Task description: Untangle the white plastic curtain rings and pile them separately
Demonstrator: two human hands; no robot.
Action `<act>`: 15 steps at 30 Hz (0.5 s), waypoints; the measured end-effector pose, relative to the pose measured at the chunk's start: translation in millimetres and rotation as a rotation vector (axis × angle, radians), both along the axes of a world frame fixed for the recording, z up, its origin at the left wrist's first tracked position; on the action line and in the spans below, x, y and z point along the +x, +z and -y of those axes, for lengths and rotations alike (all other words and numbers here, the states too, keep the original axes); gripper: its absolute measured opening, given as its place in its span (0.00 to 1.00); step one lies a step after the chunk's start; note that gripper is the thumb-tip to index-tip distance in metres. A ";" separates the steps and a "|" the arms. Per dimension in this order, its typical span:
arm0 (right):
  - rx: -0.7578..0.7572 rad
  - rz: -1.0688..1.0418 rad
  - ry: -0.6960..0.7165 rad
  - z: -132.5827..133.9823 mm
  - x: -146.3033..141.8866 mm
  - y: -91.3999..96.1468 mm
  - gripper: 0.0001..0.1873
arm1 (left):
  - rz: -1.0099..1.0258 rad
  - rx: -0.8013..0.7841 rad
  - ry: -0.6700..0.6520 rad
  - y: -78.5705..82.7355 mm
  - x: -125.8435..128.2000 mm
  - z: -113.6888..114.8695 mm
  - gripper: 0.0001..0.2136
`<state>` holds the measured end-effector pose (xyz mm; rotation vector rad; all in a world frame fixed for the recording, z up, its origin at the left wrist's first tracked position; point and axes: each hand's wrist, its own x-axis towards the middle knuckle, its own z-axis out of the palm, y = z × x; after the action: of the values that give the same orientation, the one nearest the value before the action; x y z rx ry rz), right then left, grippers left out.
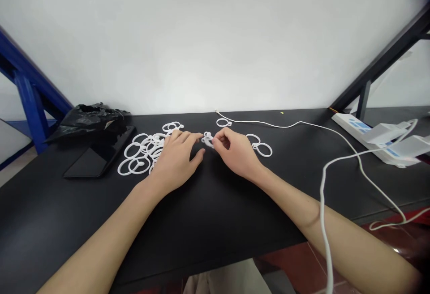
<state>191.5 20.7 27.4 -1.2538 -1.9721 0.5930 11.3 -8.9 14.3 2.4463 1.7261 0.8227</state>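
Note:
In the head view, white plastic rings with small knobs, like curtain rings, lie on a black table. My right hand (233, 151) pinches a white ring (208, 140) at the middle, thumb and forefinger closed on its edge. Its far end shows as small rounded bits; the rest is hidden by my fingers. My left hand (178, 155) is just left of it, fingers stretched and thumb apart, the fingertips close to the ring. Whether they touch it I cannot tell. Partly under the left hand lies a pile of rings (137, 151).
Several more rings lie behind my hands and to the right, including a loose ring (264, 150). At left are a black phone-like slab (88, 162) and a crumpled black plastic bag (89, 117). A white cable (324, 186) crosses my right forearm; a power strip (366, 135) stands right.

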 end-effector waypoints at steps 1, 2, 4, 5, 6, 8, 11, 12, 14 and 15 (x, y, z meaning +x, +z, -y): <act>-0.004 -0.033 0.025 2.1 -2.1 -1.1 0.06 | 0.012 -0.016 -0.005 0.5 0.1 0.1 0.16; -0.007 -0.058 0.046 3.8 -3.9 -2.2 0.06 | 0.025 -0.031 -0.007 1.0 0.2 0.3 0.15; -0.020 -0.100 0.075 6.1 -6.3 -4.2 0.07 | 0.052 -0.051 0.000 2.0 0.3 0.8 0.15; -0.033 -0.120 0.081 6.6 -6.9 -4.9 0.07 | 0.065 -0.053 0.005 2.5 0.3 1.2 0.15; -0.050 -0.140 0.086 6.8 -7.1 -5.4 0.08 | 0.075 -0.049 0.008 3.0 0.3 1.7 0.16; -0.090 -0.181 0.095 6.6 -7.1 -6.1 0.08 | 0.084 -0.032 -0.001 3.7 0.6 2.5 0.17; -0.116 -0.234 0.112 6.4 -7.2 -6.8 0.08 | 0.068 -0.031 -0.025 3.7 0.9 3.0 0.19; -0.113 -0.245 0.116 6.6 -7.5 -6.9 0.09 | 0.060 -0.037 -0.027 3.4 0.9 2.7 0.19; -0.108 -0.249 0.117 7.4 -8.3 -6.6 0.08 | 0.040 -0.046 -0.027 2.5 0.3 1.7 0.18; -0.105 -0.244 0.115 7.8 -8.7 -6.3 0.08 | 0.025 -0.046 -0.027 2.0 -0.2 1.0 0.16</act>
<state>182.7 12.8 21.1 -1.0782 -1.8361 0.8733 11.2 -9.9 16.3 2.4138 1.6803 0.7981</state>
